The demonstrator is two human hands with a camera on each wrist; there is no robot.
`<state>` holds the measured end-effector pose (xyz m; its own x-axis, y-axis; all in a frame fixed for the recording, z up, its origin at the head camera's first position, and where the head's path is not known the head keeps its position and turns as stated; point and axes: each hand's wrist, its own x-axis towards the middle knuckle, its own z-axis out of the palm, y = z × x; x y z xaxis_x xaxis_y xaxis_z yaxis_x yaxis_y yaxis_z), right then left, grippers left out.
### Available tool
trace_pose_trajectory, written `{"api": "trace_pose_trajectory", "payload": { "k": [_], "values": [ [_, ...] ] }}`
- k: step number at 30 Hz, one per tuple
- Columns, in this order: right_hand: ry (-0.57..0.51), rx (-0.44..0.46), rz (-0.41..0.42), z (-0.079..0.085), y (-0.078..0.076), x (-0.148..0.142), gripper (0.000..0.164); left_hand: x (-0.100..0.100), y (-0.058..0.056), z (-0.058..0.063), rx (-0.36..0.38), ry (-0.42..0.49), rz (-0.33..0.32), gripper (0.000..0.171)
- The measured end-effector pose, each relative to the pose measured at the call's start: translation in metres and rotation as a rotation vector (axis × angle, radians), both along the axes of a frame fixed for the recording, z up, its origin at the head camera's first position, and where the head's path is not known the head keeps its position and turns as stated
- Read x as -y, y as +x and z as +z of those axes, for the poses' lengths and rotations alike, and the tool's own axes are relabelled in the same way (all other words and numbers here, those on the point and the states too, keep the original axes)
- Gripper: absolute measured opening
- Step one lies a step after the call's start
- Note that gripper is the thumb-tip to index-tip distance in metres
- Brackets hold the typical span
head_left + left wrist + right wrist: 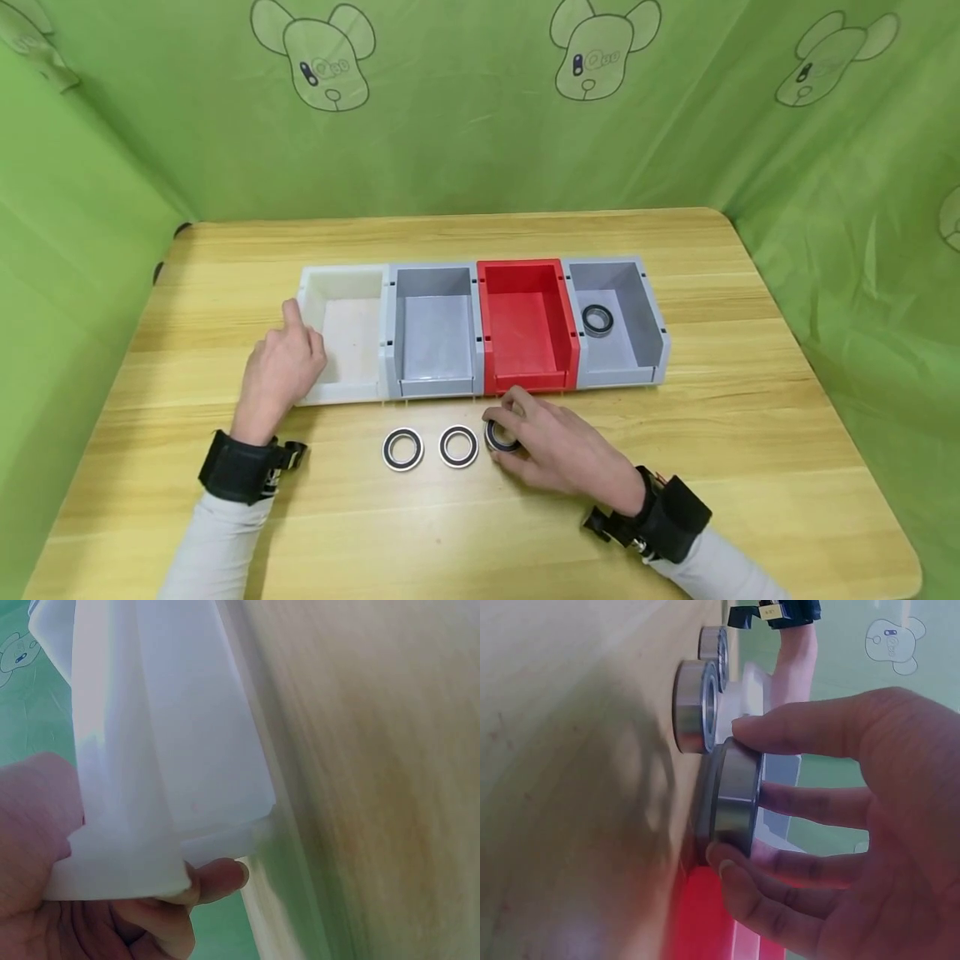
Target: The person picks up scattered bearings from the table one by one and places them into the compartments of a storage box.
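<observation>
My right hand [558, 446] holds a ball bearing [739, 795] by its rim, thumb on one side and fingertips on the other. In the right wrist view the bearing looks slightly tilted, close to the tabletop. Two more bearings, one at the left [402, 450] and one in the middle [458, 447], lie flat in a row beside it. At the row of bins, my left hand [283, 367] grips the side wall of the white bin [127, 855], thumb and fingers on opposite sides. Another bearing [597, 320] lies inside the right-hand grey bin [617, 377].
Between the white bin and the right-hand grey bin stand another grey bin [438, 387] and a red bin [528, 382], all side by side. The wooden table [225, 250] has green cloth [465, 158] hanging behind it and at both sides.
</observation>
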<state>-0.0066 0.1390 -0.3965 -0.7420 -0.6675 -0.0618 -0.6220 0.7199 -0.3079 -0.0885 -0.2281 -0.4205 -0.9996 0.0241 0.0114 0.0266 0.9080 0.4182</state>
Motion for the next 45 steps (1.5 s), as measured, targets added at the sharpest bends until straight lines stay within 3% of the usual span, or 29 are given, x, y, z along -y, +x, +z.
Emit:
{"api": "trace_pose_trajectory", "payload": {
  "k": [12, 26, 33, 45],
  "values": [
    [-0.049, 0.019, -0.069, 0.014, -0.005, -0.004, 0.053, 0.004, 0.002, 0.001, -0.005, 0.007, 0.011, 0.034],
    [-0.072, -0.137, -0.052, 0.028, -0.022, -0.011, 0.046, 0.003, 0.001, 0.004, -0.034, 0.002, 0.003, 0.033],
    [-0.097, -0.157, -0.018, 0.037, -0.037, -0.014, 0.045, 0.003, 0.001, 0.004, -0.011, 0.009, 0.002, 0.032],
    [-0.088, -0.143, -0.131, 0.053, -0.061, -0.021, 0.044, 0.000, 0.001, 0.000, -0.015, 0.012, -0.005, 0.031]
  ]
}}
